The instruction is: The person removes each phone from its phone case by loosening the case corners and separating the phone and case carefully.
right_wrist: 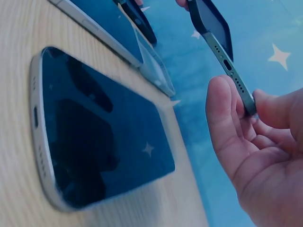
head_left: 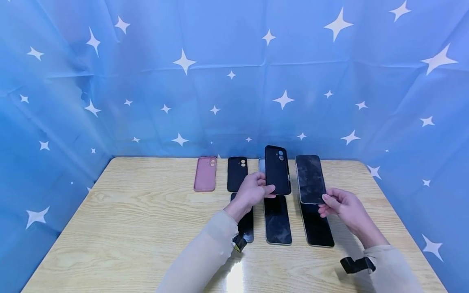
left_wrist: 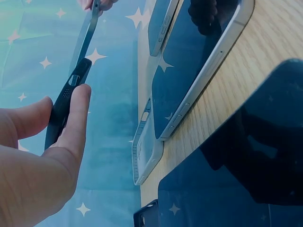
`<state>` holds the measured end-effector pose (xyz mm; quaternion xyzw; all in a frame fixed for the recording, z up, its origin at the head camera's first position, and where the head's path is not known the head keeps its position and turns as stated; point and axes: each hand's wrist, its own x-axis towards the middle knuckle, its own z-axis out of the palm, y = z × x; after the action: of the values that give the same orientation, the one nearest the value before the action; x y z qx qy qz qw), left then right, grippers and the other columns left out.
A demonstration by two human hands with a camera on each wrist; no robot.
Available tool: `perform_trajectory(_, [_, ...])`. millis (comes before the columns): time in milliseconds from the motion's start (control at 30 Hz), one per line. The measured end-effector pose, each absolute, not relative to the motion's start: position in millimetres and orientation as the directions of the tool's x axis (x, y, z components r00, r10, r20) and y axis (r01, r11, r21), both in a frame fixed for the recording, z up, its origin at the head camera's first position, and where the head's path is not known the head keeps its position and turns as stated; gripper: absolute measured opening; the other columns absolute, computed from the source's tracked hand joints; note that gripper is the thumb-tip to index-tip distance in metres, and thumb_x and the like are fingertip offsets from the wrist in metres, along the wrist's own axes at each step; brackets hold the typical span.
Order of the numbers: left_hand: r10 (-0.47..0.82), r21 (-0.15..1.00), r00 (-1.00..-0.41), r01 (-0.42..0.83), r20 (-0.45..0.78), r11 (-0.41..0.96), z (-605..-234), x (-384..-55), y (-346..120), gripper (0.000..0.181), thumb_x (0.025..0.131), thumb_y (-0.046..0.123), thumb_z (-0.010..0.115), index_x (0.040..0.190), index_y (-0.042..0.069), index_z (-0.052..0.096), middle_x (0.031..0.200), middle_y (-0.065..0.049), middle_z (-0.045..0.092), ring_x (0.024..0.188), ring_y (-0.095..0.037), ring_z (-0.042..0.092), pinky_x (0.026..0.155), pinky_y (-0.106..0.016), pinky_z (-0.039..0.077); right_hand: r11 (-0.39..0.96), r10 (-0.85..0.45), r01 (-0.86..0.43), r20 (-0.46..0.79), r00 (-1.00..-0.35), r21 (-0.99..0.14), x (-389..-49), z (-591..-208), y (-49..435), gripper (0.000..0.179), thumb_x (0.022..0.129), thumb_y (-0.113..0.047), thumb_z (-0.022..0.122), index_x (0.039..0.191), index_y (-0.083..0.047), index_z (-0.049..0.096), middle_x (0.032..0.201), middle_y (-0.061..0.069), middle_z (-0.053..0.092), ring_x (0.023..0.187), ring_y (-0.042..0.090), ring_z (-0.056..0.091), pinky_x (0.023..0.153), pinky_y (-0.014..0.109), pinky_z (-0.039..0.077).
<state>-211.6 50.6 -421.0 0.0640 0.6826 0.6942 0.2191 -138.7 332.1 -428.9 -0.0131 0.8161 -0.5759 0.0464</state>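
Note:
My left hand (head_left: 250, 190) pinches a black phone case (head_left: 277, 171) by its lower left edge, holding it upright above the table. In the left wrist view the thumb and a finger press on either side of that case (left_wrist: 59, 109). Beside it, my right hand (head_left: 346, 209) grips a dark-screened smartphone (head_left: 310, 180) at its lower right corner. The right wrist view shows the phone's bottom edge (right_wrist: 229, 68) with its charging port, between thumb and fingers. Case and phone are raised side by side, and a narrow gap separates them in the head view.
On the wooden table (head_left: 128, 219) lie a pink case (head_left: 205, 174), another black case (head_left: 237, 174) and a pale blue case (head_left: 261, 164), mostly hidden. Three phones lie nearer: left (head_left: 248, 226), middle (head_left: 277, 224) and right (head_left: 318, 228). A blue star-patterned curtain (head_left: 227, 36) hangs behind.

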Motion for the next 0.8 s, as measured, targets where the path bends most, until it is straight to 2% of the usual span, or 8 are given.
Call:
perform_trajectory(367, [0.378,0.975,-0.900,-0.217,-0.217,0.044,-421,-213,50,0.029,0.101,-0.001,0.063,0.129,-0.003,0.058,0.114,-0.015,0.067,0.099,-0.027,0.074,0.095,-0.045,0.062,0.405,-0.040,0.059,-0.082,-0.996,-0.912,-128,-436,349,0.022,0.110,-0.004,0.046,0.109,0.018,0.051,0.082,0.010,0.071,0.069,0.016,0.072,0.067,0.026,0.064])
perform_trajectory(533, [0.373,0.975,-0.902,-0.216,-0.219,0.050,-422,-214,51,0.036,0.101,0.000,0.063,0.136,-0.004,0.056,0.122,-0.020,0.066,0.103,-0.028,0.074,0.094,-0.044,0.062,0.424,-0.020,0.094,-0.114,-0.993,-0.901,-122,-440,357,0.022,0.110,-0.004,0.046,0.108,0.017,0.052,0.081,0.010,0.071,0.069,0.015,0.072,0.067,0.026,0.064])
perform_trajectory(700, [0.362,0.971,-0.902,-0.232,-0.236,0.053,-423,-214,54,0.049,0.101,0.001,0.064,0.147,-0.005,0.049,0.143,-0.026,0.056,0.106,-0.028,0.074,0.095,-0.044,0.061,0.431,-0.013,0.105,-0.123,-0.992,-0.896,-114,-444,366,0.021,0.110,-0.003,0.045,0.106,0.016,0.052,0.081,0.009,0.070,0.068,0.016,0.072,0.065,0.028,0.064])
perform_trajectory(800, [0.352,0.969,-0.903,-0.239,-0.245,0.061,-423,-213,56,0.054,0.101,0.002,0.065,0.151,-0.003,0.045,0.149,-0.026,0.052,0.108,-0.027,0.073,0.094,-0.041,0.062,0.444,0.000,0.123,-0.137,-0.991,-0.888,-109,-447,370,0.021,0.110,-0.003,0.044,0.106,0.017,0.052,0.081,0.009,0.070,0.068,0.017,0.072,0.065,0.028,0.064])
